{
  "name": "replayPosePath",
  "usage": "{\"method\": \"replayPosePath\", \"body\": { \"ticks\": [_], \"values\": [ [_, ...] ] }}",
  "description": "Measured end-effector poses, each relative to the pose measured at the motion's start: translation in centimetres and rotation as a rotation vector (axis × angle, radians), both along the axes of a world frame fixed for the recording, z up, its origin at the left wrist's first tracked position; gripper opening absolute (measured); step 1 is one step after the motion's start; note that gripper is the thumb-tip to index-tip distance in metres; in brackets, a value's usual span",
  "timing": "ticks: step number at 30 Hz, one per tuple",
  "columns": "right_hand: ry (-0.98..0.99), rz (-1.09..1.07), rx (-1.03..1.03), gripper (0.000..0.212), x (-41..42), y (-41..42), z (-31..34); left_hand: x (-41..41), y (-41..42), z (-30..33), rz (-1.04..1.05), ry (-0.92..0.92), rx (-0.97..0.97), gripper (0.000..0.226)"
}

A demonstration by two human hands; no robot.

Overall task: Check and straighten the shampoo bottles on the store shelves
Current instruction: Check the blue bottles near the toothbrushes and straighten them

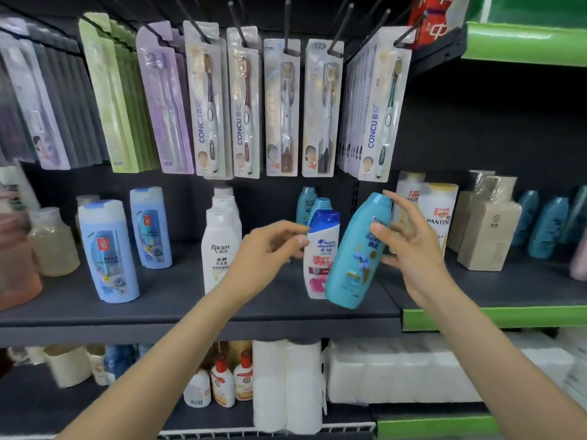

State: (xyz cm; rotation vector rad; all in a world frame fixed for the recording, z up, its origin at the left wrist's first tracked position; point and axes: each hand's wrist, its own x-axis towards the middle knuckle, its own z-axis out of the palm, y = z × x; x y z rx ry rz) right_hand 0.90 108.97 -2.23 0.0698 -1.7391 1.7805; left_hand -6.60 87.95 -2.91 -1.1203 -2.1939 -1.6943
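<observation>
A right hand [409,246], fingers spread, steadies a tilted teal bottle [357,252] beside Head & Shoulders shampoo [320,252]; left hand [263,255] loosely curled, grasping nothing, on a dark store shelf [190,315] under CONCU toothbrushes [209,100].

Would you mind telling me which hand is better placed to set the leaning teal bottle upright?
Right. The right hand is already against the tilted teal bottle, fingers at its cap and upper body. The left hand is by the Head & Shoulders bottle, which stands between.

two hands [270,252], two light-blue bottles [108,252], three Pantene bottles [436,214], two paper-towel rolls [286,385]
</observation>
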Motion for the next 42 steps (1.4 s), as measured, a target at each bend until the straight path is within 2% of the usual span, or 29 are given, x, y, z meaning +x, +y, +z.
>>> {"method": "replayPosePath", "body": {
  "ticks": [4, 7, 10, 12, 18, 24, 28, 32, 36, 38, 40, 42],
  "values": [
    [-0.033, -0.134, 0.226, 0.05, -2.3, 3.0, 0.0, -3.7, 1.7, 1.2, 0.184, 0.017, 0.147, 0.018],
    [-0.091, -0.157, 0.289, 0.053, -4.9, 4.4, -0.6, -6.6, 3.4, 1.2, 0.259, 0.038, 0.084, 0.021],
    [-0.114, -0.184, 0.319, 0.043, -8.1, 5.5, -1.7, -8.8, 5.2, 1.1, 0.278, 0.047, 0.016, 0.016],
    [-0.111, -0.205, 0.314, 0.041, -10.1, 6.3, -2.3, -9.8, 6.3, 1.0, 0.267, 0.06, -0.03, 0.014],
    [-0.141, -0.177, 0.256, 0.046, -16.0, 8.2, -3.3, -12.3, 8.8, 1.3, 0.229, 0.047, -0.118, 0.026],
    [-0.163, -0.06, 0.234, 0.049, -20.5, 7.5, -3.6, -13.5, 9.8, 1.0, 0.25, 0.079, -0.166, 0.026],
    [-0.184, 0.063, 0.134, 0.037, -21.7, 7.1, -3.5, -13.9, 9.8, 1.0, 0.247, 0.098, -0.162, 0.026],
    [-0.169, 0.138, 0.095, 0.036, -22.2, 6.9, -3.2, -14.0, 9.8, 0.9, 0.234, 0.093, -0.154, 0.025],
    [-0.165, 0.158, 0.11, 0.036, -22.8, 6.4, -3.6, -14.2, 9.6, 1.1, 0.176, 0.059, -0.132, 0.022],
    [-0.17, 0.178, 0.122, 0.035, -22.9, 6.5, -3.5, -14.3, 9.6, 1.1, 0.154, 0.028, -0.057, 0.016],
    [-0.166, 0.202, 0.099, 0.033, -22.7, 6.8, -3.3, -14.8, 9.8, 1.1, 0.188, 0.013, 0.02, 0.016],
    [-0.133, 0.195, 0.028, 0.031, -22.8, 7.3, -2.8, -15.8, 10.1, 1.1, 0.271, 0.076, 0.0, 0.018]
  ]
}}
